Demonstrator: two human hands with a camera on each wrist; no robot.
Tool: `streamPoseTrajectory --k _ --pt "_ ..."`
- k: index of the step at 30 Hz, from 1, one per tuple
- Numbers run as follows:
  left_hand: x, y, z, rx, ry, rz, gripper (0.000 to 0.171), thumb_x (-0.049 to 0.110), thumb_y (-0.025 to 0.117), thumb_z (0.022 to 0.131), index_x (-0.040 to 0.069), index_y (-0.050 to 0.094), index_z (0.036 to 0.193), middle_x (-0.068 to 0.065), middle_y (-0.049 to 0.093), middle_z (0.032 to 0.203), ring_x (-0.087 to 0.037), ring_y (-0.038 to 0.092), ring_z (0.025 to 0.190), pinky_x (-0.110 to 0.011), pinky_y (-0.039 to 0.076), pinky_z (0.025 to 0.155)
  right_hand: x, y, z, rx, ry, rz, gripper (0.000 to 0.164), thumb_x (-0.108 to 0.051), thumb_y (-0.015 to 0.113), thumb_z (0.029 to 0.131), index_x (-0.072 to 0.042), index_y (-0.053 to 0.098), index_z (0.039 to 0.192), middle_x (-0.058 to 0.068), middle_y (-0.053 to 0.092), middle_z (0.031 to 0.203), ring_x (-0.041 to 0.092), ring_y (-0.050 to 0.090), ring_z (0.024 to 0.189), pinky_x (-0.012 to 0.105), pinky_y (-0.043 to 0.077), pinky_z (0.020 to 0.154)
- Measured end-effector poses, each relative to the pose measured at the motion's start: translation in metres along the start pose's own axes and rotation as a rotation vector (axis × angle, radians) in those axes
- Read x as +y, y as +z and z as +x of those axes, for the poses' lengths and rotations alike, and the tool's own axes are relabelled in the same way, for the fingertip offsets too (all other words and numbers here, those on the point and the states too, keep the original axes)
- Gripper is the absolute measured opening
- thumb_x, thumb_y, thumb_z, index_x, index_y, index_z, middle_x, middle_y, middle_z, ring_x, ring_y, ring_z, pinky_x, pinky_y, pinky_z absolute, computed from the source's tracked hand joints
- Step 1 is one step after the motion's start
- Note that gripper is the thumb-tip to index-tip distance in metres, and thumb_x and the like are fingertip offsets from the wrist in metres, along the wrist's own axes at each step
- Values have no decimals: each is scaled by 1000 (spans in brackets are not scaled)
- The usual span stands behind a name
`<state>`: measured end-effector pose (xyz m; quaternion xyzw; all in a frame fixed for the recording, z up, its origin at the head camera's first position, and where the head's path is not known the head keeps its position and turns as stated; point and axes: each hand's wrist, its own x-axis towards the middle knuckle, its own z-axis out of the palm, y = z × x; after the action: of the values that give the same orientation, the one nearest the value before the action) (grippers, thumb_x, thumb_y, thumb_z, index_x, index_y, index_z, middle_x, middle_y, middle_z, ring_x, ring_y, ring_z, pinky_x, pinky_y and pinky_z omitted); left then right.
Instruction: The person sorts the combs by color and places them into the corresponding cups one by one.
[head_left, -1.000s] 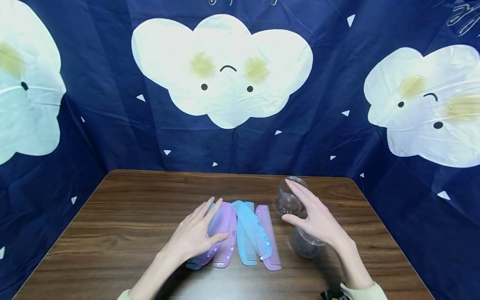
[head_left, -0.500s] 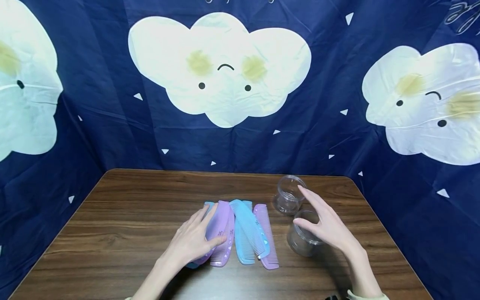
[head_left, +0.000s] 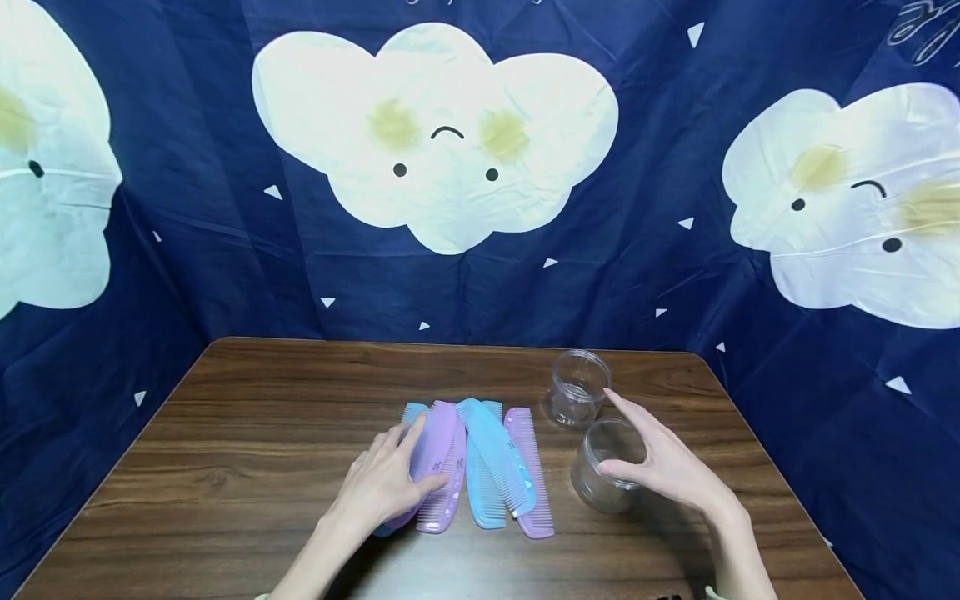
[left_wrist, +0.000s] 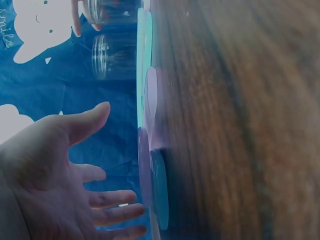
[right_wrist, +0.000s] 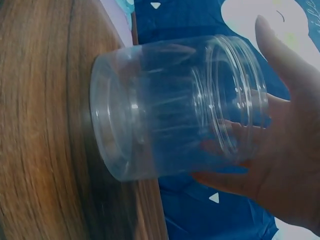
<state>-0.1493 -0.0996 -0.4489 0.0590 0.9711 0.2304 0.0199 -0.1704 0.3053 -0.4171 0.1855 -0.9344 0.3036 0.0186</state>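
Observation:
My left hand (head_left: 386, 479), fingers spread, hovers over the left end of a row of overlapping combs. Under it lie a purple comb (head_left: 444, 427) and a partly hidden blue comb (head_left: 412, 412). In the left wrist view a gap shows between the palm and the combs. To the right, a light blue comb (head_left: 497, 454) lies across another blue one, beside a purple comb (head_left: 531, 467). My right hand (head_left: 675, 467) is at the right side of the nearer clear jar (right_wrist: 170, 110), thumb and fingers apart near its lidless rim; whether they touch it I cannot tell.
A second clear jar (head_left: 574, 398) stands upright just behind the nearer one, without a lid. Everything lies on a wood-grain table (head_left: 225, 467). Dark blue cloth (head_left: 465, 300) with white clouds hangs behind and at both sides.
My right hand has moved right and toward me, from over the jars to the nearer jar's side. The left hand has barely shifted. Combs and jars stay in place.

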Motion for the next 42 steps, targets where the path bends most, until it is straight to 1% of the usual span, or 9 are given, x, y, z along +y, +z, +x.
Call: streamPoseTrajectory --k 4,9,11,17,25,28,30,35,42 --pt "0 1 1 -8 -1 21 97 53 79 82 17 35 161 -23 49 153 -45 49 137 -71 46 100 3 -3 -5 -46 10 24 102 -51 84 81 -31 27 164 13 40 164 43 41 148 70 40 109" --pt "0 2 0 -19 -2 47 96 48 83 81 14 39 159 -23 51 150 -44 49 135 -69 46 101 8 -5 -6 -83 -22 19 101 -43 87 79 -22 33 162 14 45 159 41 44 145 68 41 108" --pt "1 2 0 -19 -7 57 95 46 84 80 13 41 158 -23 51 149 -44 49 135 -69 46 102 9 -6 -6 -88 -37 16 101 -43 88 78 -21 34 161 14 48 156 39 46 143 67 42 108" --pt "2 2 0 -28 -2 85 92 40 87 78 10 46 154 -24 53 147 -46 49 134 -69 46 103 9 -7 -7 -96 -46 21 103 -43 90 75 -25 35 160 13 50 153 37 47 141 66 43 106" --pt "2 2 0 -2 11 104 77 29 85 81 3 54 147 -22 56 144 -42 53 127 -61 55 92 6 -6 -6 -73 -22 -15 99 -46 90 74 -24 40 157 7 55 148 33 53 136 60 46 105" --pt "1 2 0 25 7 94 70 22 83 83 2 57 144 -21 57 143 -41 53 127 -61 56 90 6 -5 -5 -68 -18 -11 99 -46 90 74 -23 41 157 9 55 147 34 54 135 61 47 104" --pt "1 2 1 34 2 90 67 19 82 83 2 58 143 -20 58 142 -41 54 127 -62 56 89 7 -4 -4 -64 -13 -12 99 -47 90 74 -22 41 157 8 56 147 34 55 133 59 48 103" --pt "1 0 1 41 5 91 65 15 81 83 2 58 142 -20 59 140 -42 55 126 -62 56 86 7 -2 -3 -56 -1 -13 100 -50 90 73 -23 41 157 9 57 144 34 58 129 56 50 101" --pt "0 -3 2 53 4 91 67 13 79 80 2 58 142 -26 61 135 -43 56 123 -62 57 79 7 3 1 -43 1 -13 104 -51 90 71 -19 41 156 15 57 143 36 58 129 58 49 100"
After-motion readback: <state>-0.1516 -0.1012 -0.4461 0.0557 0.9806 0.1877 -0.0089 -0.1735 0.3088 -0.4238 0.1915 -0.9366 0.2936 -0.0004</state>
